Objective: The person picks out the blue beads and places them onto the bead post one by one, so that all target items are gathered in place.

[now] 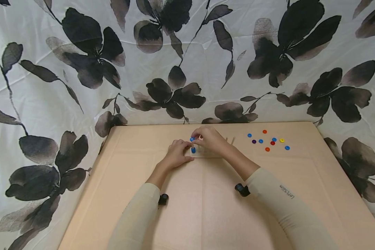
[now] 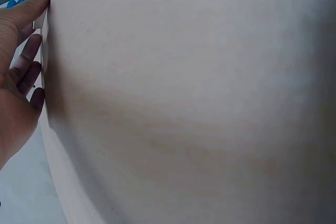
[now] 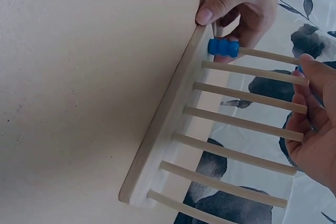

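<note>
A wooden peg rack [image 3: 167, 115] has a long base and a row of upright pegs. Several blue beads [image 3: 223, 48] are stacked at the foot of its leftmost peg, also visible as a small blue stack [image 1: 193, 150] in the head view. My left hand [image 1: 176, 154] grips the left end of the base, thumb on the front side. At the top of that same peg, my right hand [image 1: 210, 139] pinches another blue bead [image 1: 192, 139]; in the right wrist view the fingers mostly hide it. The other pegs [image 3: 252, 98] carry no beads.
Loose beads in blue, red, orange, purple and yellow [image 1: 282, 140] lie scattered on the table [image 1: 203, 208] to the right of the rack. Behind the table's far edge hangs a white cloth [image 1: 218, 69] with dark flowers.
</note>
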A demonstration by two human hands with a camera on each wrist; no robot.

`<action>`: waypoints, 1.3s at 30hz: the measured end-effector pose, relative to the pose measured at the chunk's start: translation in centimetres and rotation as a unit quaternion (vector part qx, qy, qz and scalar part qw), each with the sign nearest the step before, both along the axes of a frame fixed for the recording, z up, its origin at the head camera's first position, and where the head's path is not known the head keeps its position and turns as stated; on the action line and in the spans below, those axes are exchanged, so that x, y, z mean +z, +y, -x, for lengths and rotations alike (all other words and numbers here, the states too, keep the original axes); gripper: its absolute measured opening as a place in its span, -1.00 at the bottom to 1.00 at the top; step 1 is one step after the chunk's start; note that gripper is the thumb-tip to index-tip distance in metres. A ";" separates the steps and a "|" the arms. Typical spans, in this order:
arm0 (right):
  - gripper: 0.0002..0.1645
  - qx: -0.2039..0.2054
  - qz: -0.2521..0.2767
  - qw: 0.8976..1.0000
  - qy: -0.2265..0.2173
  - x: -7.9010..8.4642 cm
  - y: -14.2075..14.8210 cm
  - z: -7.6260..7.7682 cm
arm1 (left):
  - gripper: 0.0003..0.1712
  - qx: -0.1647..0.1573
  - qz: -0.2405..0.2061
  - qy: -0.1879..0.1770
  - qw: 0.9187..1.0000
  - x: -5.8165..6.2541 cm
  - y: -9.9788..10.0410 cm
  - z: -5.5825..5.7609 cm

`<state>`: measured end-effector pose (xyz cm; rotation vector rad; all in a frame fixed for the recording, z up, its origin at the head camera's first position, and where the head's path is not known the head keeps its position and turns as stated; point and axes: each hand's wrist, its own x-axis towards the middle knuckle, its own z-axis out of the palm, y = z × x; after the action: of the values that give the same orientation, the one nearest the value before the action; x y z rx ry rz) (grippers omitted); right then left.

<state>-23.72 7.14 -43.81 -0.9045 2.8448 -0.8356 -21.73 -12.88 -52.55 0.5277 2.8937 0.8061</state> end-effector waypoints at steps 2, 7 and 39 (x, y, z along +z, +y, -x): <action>-0.78 -0.004 -0.006 1.000 0.003 0.0 0.0 -0.1 | -0.36 -0.001 0.002 0.000 1.000 0.0 0.0 0.0; -0.79 -0.006 -0.018 0.999 0.027 0.0 0.0 -0.2 | -0.35 -0.002 0.006 0.002 1.000 -0.1 0.0 0.0; -0.71 -0.021 0.042 0.999 0.023 0.6 3.4 0.1 | -0.32 0.017 0.012 -0.007 1.000 -0.2 0.4 0.7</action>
<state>-23.85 10.58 -43.21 -0.8867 2.8979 -0.9591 -22.40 -12.46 -52.74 0.4701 2.9028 0.7756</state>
